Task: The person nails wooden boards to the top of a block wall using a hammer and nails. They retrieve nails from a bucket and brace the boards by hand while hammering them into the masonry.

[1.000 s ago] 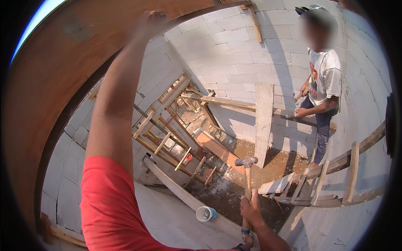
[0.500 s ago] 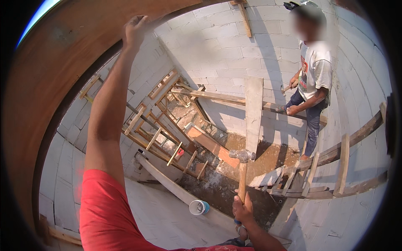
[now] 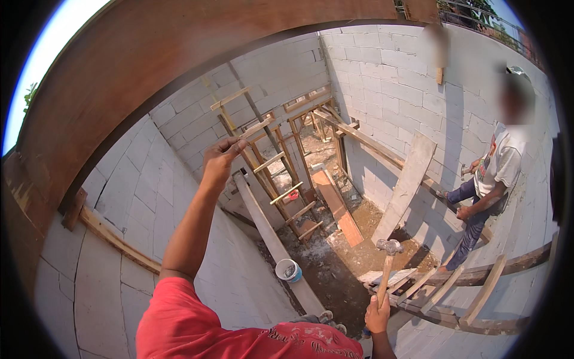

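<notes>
The hammer (image 3: 387, 272) is standing at the near right, with its metal head up and its wooden handle going down into the right hand (image 3: 376, 315). The right fingers are wrapping around the low part of the handle and gripping it. For a good hold, they should be staying snug but not stiff, so the heavy head is not tipping over. The head should also be keeping clear of the wooden ladder (image 3: 463, 287) on the right.

The left hand (image 3: 220, 160) is hanging in the air, left of the middle. Its thumb and finger tips are pinching together, but I cannot tell if a tiny thing is sitting between them. If so, a soft, steady pinch is probably working best.

Farther out, a white and blue bucket (image 3: 294, 274) is sitting on a long board (image 3: 257, 212). A bump could be tipping it, so arms and feet should be minding it. At the far right, another person (image 3: 505, 158) is holding a small tool (image 3: 464, 171), so it is wise to be looking that way before moving the hammer.

Half a second ago, the left hand was up by the edge of the brown panel (image 3: 239, 27); now it is hanging lower, well apart from that edge. The view is turning too: the panel is stretching across the top, and the other person is showing farther right. The right hand is still holding the hammer head-up.
</notes>
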Demonstrator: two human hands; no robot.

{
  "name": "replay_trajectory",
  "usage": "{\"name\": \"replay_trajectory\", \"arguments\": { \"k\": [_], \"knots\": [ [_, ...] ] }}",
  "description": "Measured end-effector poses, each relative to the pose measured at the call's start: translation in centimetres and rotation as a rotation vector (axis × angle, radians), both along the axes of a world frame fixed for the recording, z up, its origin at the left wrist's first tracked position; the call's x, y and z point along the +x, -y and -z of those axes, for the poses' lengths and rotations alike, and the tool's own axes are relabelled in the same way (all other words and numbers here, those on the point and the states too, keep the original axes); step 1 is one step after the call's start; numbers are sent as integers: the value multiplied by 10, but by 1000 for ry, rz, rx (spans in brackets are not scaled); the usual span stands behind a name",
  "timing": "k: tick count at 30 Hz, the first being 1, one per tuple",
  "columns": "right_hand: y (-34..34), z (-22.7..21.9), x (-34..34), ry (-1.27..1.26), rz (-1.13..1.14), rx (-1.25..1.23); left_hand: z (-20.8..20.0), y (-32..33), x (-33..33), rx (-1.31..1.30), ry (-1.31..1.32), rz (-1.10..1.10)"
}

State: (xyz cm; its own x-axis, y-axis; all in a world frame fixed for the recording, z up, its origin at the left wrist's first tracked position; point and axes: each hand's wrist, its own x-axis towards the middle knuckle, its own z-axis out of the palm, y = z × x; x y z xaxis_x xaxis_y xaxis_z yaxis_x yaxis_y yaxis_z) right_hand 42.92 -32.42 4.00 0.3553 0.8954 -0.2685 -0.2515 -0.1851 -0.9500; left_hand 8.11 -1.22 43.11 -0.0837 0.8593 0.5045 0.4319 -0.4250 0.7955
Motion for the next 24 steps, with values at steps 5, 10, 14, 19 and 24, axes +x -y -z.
{"name": "replay_trajectory", "arguments": {
  "k": [5,10,14,19,24],
  "knots": [
    [-35,-33,-19,20,-29,302,-60,71,-82,520,-176,-269],
    [-104,-105,-58,-40,-319,609,-116,134,-190,909,-354,-739],
    [-139,-139,-95,-55,-484,662,-140,177,-272,1010,41,-831],
    [-166,-188,-154,-114,-577,653,-149,216,-347,894,380,-986],
    [-186,-239,-209,-121,-765,792,-143,255,-418,1053,360,-1185]
  ]
}}
